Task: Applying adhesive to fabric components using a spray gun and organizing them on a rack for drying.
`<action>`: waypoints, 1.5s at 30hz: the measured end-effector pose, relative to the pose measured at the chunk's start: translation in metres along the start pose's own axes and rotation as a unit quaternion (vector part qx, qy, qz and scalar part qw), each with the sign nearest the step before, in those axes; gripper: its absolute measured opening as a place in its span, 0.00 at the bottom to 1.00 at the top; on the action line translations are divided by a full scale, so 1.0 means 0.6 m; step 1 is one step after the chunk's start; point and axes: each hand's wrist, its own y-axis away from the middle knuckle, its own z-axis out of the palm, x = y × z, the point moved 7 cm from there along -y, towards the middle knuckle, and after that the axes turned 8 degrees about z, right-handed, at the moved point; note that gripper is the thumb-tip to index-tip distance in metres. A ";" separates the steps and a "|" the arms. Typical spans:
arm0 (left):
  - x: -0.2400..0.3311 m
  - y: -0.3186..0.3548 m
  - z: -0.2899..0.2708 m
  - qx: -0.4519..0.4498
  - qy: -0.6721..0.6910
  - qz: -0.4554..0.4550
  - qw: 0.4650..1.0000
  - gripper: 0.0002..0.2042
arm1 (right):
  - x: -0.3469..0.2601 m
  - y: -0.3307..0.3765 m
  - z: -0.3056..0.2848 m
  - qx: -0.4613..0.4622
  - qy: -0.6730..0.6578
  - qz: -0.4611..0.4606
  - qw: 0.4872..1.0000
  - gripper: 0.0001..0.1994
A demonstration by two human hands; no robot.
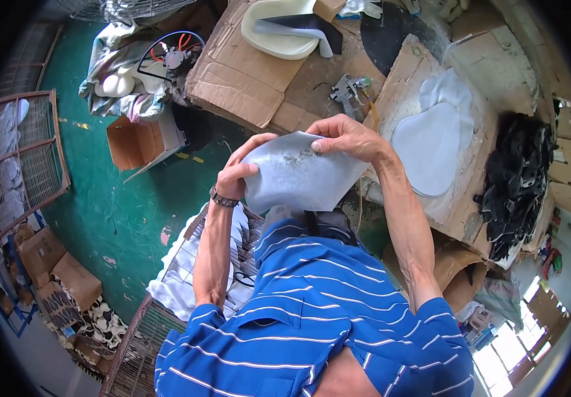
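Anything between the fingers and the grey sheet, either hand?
Nothing visible. The left hand holds the grey sheet directly at its left side, the right hand at its upper edge. What's behind the sheet is hidden.

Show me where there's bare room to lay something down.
Beyond the held grey sheet, the cardboard-covered table has a bare left corner, between the white curved piece and the front edge. The green floor is mostly bare between the open box and the near wire rack. The right is crowded: flat grey sheets, then a black pile.
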 end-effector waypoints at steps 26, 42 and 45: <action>-0.008 0.005 -0.005 -0.128 0.047 0.044 0.990 0.37 | 0.027 0.059 -0.029 0.155 0.123 -0.018 0.980 0.16; 0.040 -0.013 0.111 -0.208 -0.392 0.029 0.896 0.29 | -0.063 0.128 0.118 0.053 0.216 0.074 0.972 0.16; 0.071 -0.025 0.059 -0.166 -0.424 0.029 0.890 0.23 | -0.077 0.138 0.083 0.159 0.123 -0.015 0.979 0.17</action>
